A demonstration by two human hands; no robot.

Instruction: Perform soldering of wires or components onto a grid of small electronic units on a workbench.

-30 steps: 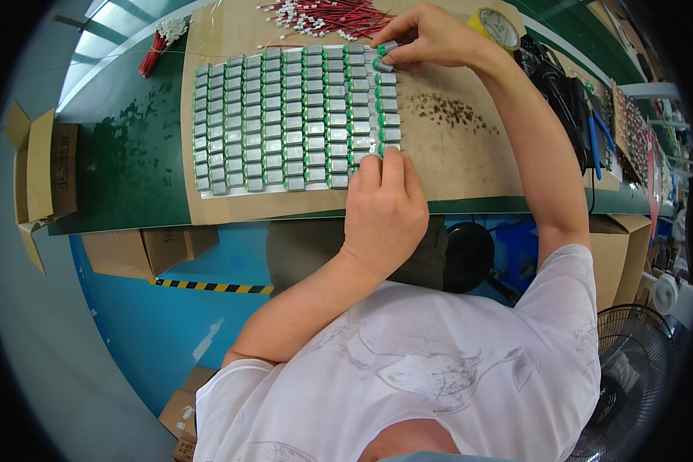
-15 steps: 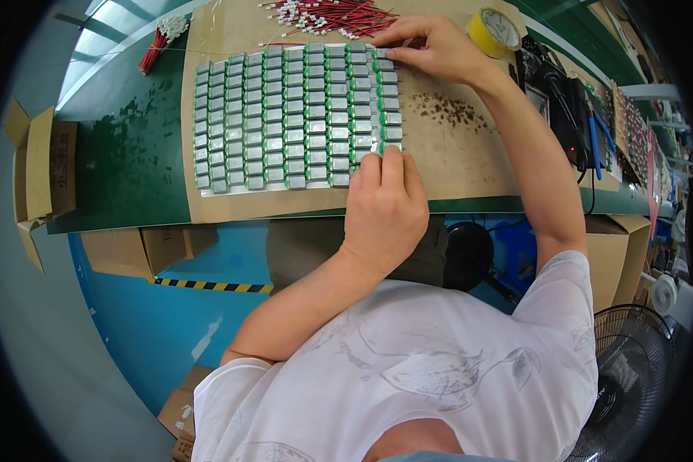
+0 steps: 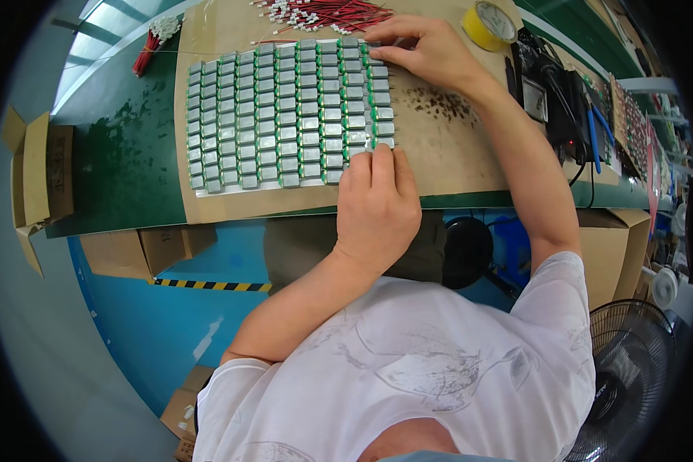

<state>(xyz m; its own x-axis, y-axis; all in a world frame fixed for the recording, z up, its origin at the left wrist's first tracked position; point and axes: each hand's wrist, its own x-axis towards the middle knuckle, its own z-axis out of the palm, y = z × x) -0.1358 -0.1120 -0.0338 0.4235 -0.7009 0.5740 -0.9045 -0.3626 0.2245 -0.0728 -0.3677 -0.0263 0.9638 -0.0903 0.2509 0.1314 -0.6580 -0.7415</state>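
Grid of small grey blocks (image 3: 266, 115) with green edges, arranged in close columns on a white backing (image 3: 231, 188) that lies over a brown sheet (image 3: 446, 169) on the green bench (image 3: 123, 146). The two hands stand at opposite ends of the rightmost column (image 3: 380, 98). The left hand (image 3: 379, 204), palm down and loosely curled, sets its fingertips at the near end. The right hand (image 3: 431, 55), partly closed, brings thumb and forefinger to the far end with a narrow gap between them. Whether either hand grips a block or merely presses on it cannot be told. Good practice, in our judgement, is to use the near fingertips as a stop and press lightly from the far end along the column's line, so that the blocks sit flush without buckling sideways. Uneven pressure could skew the neighbouring columns, and the thin leads at the right edge probably bend easily. Red wires (image 3: 323, 14) lie beyond the grid, and a yellow tape roll (image 3: 488, 25) beyond the right hand.
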